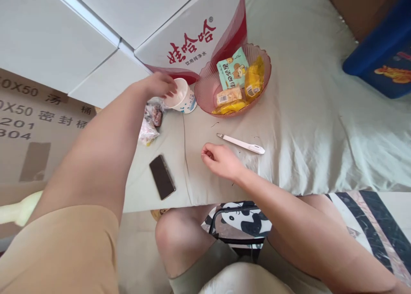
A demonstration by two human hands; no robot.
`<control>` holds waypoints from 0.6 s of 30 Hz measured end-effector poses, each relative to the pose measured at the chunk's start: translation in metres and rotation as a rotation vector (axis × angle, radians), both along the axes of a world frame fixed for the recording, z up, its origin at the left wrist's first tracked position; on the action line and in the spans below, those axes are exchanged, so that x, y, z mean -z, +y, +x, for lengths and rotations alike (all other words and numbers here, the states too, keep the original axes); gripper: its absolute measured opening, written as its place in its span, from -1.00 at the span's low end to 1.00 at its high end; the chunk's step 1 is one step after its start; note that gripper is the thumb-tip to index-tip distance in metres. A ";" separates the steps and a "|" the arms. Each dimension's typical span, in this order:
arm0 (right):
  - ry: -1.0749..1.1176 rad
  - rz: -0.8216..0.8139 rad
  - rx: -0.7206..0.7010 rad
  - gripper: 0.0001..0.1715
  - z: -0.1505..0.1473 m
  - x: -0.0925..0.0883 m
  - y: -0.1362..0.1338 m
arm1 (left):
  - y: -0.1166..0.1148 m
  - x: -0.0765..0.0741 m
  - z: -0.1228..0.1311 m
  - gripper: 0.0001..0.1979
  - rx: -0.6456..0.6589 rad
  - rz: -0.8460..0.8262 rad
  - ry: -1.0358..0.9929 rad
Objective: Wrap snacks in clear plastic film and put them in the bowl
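Observation:
My left hand [158, 85] reaches forward and grips the rim of a white paper cup [181, 98] that lies tilted on the pale green cloth [305, 114]. My right hand [220, 159] rests on the cloth with its fingers curled in; whether anything is in them I cannot see. A white pen-like stick [241, 143] lies just beyond the right hand. A pink ribbed bowl [266, 67] to the right of the cup holds a green snack packet [233, 68] and yellow wrapped snacks [254, 78].
A black phone [162, 176] lies near the cloth's front edge. Crumpled wrappers [150, 123] sit under my left forearm. A white carton with red lettering [189, 37] stands behind the cup. A blue box [382, 58] is at the far right, brown cartons [35, 127] at the left.

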State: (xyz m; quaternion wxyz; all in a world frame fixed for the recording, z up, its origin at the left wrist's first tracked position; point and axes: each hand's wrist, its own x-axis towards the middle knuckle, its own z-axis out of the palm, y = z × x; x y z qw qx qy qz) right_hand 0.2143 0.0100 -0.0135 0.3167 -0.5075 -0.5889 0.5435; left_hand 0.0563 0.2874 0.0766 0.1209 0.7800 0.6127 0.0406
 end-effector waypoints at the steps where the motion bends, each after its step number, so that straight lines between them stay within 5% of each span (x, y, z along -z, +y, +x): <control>1: 0.001 0.004 -0.001 -0.89 0.000 0.001 -0.001 | -0.006 -0.011 -0.010 -0.90 -0.029 0.015 0.047; 4: -0.004 0.027 -0.001 -0.89 -0.001 0.002 -0.003 | -0.034 -0.030 -0.048 -0.90 -0.270 0.243 0.251; 6: -0.014 0.042 0.000 -0.89 -0.002 0.003 -0.004 | -0.059 -0.025 -0.077 -0.91 -0.445 0.270 0.223; 10: -0.057 0.065 -0.003 -0.89 -0.006 0.005 -0.005 | -0.106 0.018 -0.121 -0.57 -0.749 0.342 -0.072; 14: -0.110 0.082 -0.015 -0.87 -0.010 0.009 -0.007 | -0.130 0.065 -0.134 -0.43 -0.761 0.152 -0.230; 18: -0.124 0.106 -0.014 -0.86 -0.012 0.011 -0.005 | -0.135 0.073 -0.134 -0.35 -0.824 0.161 -0.154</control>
